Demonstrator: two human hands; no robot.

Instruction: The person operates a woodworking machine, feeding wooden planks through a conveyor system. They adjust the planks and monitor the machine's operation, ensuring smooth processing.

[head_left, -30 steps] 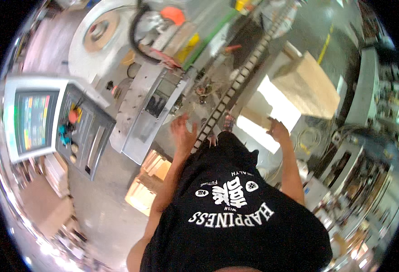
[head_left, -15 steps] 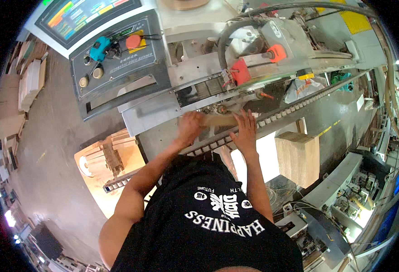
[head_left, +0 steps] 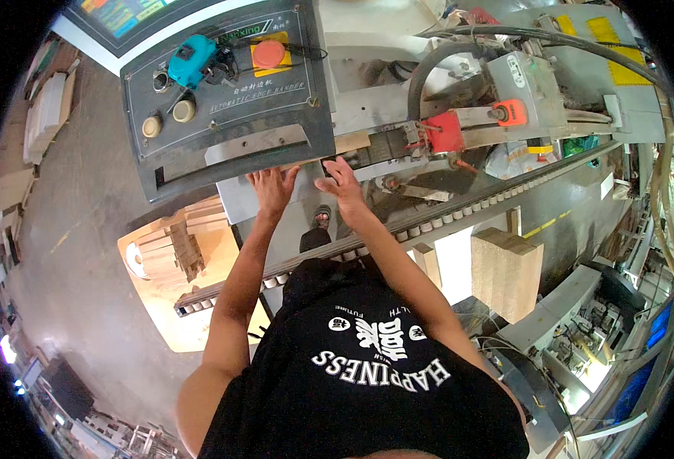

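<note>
My left hand (head_left: 273,193) is at the machine's front edge, just below the control console (head_left: 230,99). Its fingers are stretched forward with the thumb apart, and the fingertips meet a thin wooden edge (head_left: 303,162) partly hidden under the console. My right hand (head_left: 343,187) is close beside it on the right, fingers apart and holding nothing. Beyond the right hand, a short pale wooden piece (head_left: 352,143) lies in the machine's feed track. Whether it and the wooden edge are one board, I cannot tell.
A roller rail (head_left: 429,223) runs diagonally between my body and the machine. A red block (head_left: 444,131) and a black hose (head_left: 421,80) are on the machine at right. Stacked wooden boards (head_left: 507,271) stand at right; wooden strips (head_left: 176,249) lie on a lower-left table.
Both hands have moved left and away from me, toward the console. The wooden piece between them has left the rail area; wood now shows in the feed track. The view has shifted.
</note>
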